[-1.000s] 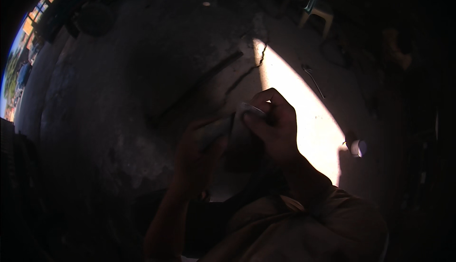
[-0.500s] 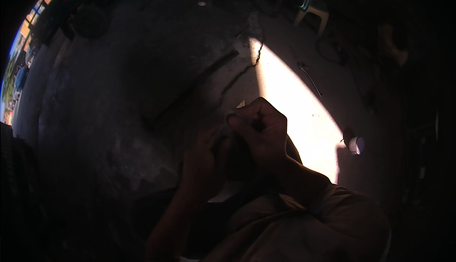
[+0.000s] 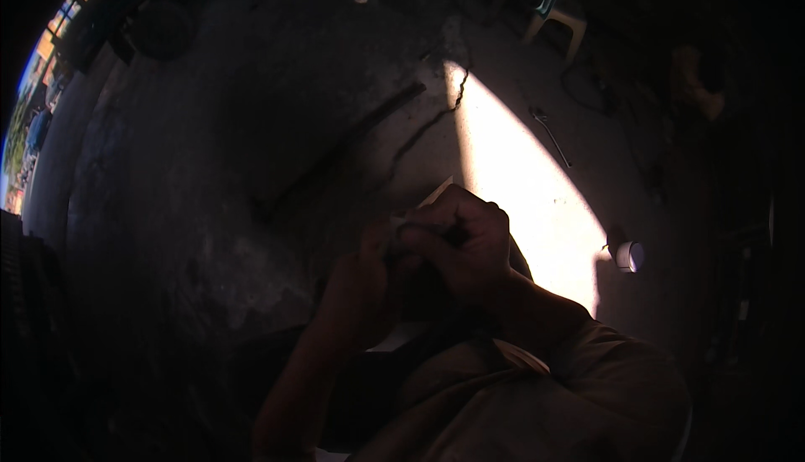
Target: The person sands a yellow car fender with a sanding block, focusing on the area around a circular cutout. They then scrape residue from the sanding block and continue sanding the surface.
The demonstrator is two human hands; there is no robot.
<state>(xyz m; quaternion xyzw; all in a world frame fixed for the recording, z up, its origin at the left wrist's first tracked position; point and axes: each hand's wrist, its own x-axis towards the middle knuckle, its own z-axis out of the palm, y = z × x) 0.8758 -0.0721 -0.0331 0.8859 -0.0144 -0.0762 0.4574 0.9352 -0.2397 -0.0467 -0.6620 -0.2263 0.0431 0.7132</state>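
Note:
My right hand (image 3: 459,244) is closed on a thin flat piece (image 3: 437,190), whose pale pointed edge shows above the knuckles; what it is, and what lies under my thumb, is too dark to make out. My left hand (image 3: 359,282) is closed just left of my right, its fingertips meeting the same piece, mostly hidden in shadow. Both hands are over my lap, with the shaded concrete floor (image 3: 201,160) beyond them.
A dark bar (image 3: 394,106) lies by a floor crack. A wrench-like tool (image 3: 552,137), a white cylindrical container (image 3: 631,256) and a plastic chair (image 3: 570,30) stand or lie to the right. A sunlit patch (image 3: 524,202) crosses the floor. Dark wheeled equipment (image 3: 159,30) is at back left.
My right hand has come lower and closer against my left, and the flat piece is now mostly covered by my fingers, with only its edge showing above them.

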